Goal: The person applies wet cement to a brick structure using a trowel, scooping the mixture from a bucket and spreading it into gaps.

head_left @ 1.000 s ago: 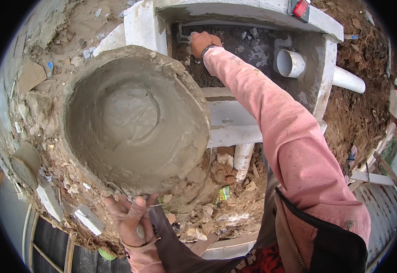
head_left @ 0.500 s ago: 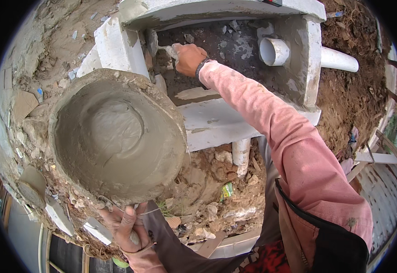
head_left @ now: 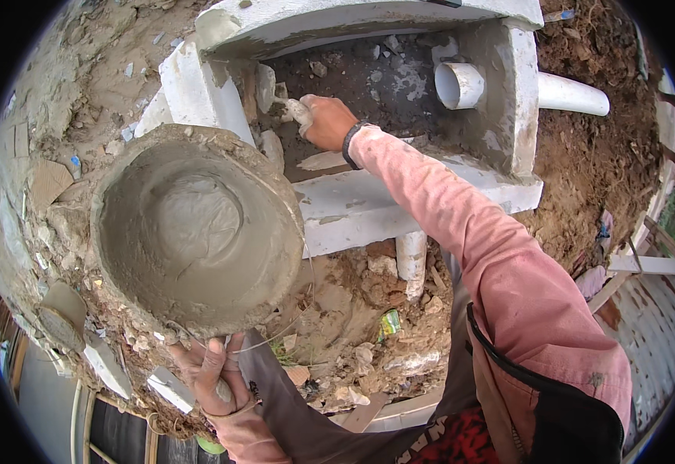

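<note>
My right hand (head_left: 326, 122) is closed round the mortar-crusted handle of a trowel (head_left: 265, 87). Its blade is against the inner left wall of a white-walled block chamber (head_left: 368, 203). At lower left, my left hand (head_left: 214, 375) grips the near rim of a round, mortar-coated basin (head_left: 229, 139), thumb on the outside and the other fingers partly hidden under it. Smooth wet grey mortar (head_left: 198, 220) lies in the basin, which tilts beside the chamber's left corner. A thin wire (head_left: 310, 286) hangs from the basin's right side.
One white pipe (head_left: 461, 85) opens inside the chamber, and a white pipe (head_left: 573, 94) sticks out beyond its right wall. A shorter pipe (head_left: 411, 263) comes down from the near wall. Rubble and earth surround it, with a round flat piece (head_left: 63, 309) at left and corrugated sheeting (head_left: 651, 332) at right.
My right hand has shifted slightly right and down, and the trowel blade now shows more fully against the wall. The basin has tilted and moved a little, still in my left hand.
</note>
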`<state>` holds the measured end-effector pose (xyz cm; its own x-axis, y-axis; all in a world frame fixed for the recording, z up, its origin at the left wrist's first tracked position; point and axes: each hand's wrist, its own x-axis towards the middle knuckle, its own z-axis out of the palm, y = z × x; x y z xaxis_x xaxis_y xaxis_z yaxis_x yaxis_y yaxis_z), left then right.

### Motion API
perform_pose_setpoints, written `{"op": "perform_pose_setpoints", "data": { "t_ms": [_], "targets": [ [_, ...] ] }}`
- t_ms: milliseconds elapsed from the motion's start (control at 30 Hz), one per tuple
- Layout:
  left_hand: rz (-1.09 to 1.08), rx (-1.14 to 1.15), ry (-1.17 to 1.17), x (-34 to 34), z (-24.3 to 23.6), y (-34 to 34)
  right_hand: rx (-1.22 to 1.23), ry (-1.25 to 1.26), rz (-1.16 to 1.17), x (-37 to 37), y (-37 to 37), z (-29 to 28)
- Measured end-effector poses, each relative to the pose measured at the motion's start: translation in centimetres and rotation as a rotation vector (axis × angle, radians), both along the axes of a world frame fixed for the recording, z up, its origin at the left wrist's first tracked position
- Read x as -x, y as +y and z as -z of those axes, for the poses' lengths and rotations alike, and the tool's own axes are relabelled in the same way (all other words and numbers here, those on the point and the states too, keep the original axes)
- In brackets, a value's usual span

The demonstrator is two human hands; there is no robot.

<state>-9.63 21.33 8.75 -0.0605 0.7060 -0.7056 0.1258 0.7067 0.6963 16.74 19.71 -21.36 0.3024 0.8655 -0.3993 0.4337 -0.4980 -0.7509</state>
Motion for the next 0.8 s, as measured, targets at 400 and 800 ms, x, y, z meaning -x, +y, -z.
{"op": "perform_pose_setpoints", "data": {
  "t_ms": [400, 800],
  "targets": [
    [0.002, 0.039, 0.021, -0.3, -0.3, -0.7, 0.074, -0.101, -0.047, -1.5, -0.6, -2.5],
    [-0.028, 0.003, -0.019, 0.6, -1.0, -0.2, -0.027, 0.235, -0.185, -4.0, -8.7, -14.1]
  ]
}}
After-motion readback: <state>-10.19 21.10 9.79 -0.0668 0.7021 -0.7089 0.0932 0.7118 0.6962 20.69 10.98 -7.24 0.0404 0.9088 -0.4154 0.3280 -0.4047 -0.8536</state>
